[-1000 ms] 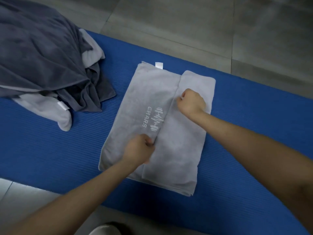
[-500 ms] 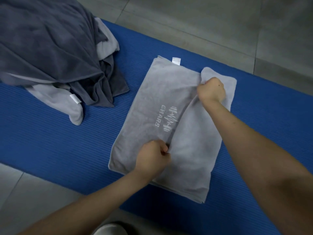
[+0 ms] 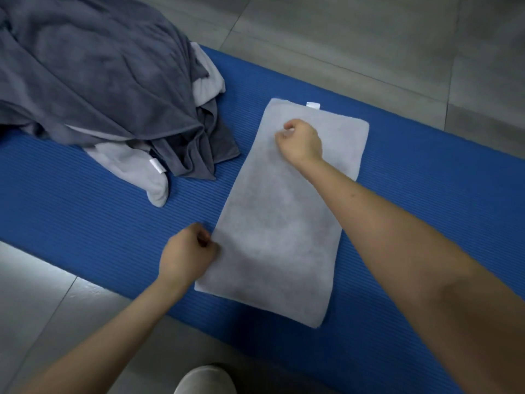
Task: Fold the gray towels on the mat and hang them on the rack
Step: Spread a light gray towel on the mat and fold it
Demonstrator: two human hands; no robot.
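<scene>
A light gray towel [image 3: 281, 223] lies folded into a flat rectangle on the blue mat [image 3: 85, 217], a white tag [image 3: 313, 105] at its far edge. My left hand [image 3: 186, 255] pinches the towel's near left edge with curled fingers. My right hand [image 3: 301, 142] pinches the folded layer near the far left part of the towel. A pile of dark gray and light gray towels [image 3: 93, 89] sits on the mat at the left. No rack is in view.
Gray floor tiles [image 3: 355, 38] lie beyond the mat and in front of it. A pale shoe tip [image 3: 206, 381] shows at the bottom edge. Bare mat stretches to the right of the towel.
Both hands carried the towel's right flap over to the left. The printed logo is now covered and the towel is a narrower rectangle. The view shifted slightly.
</scene>
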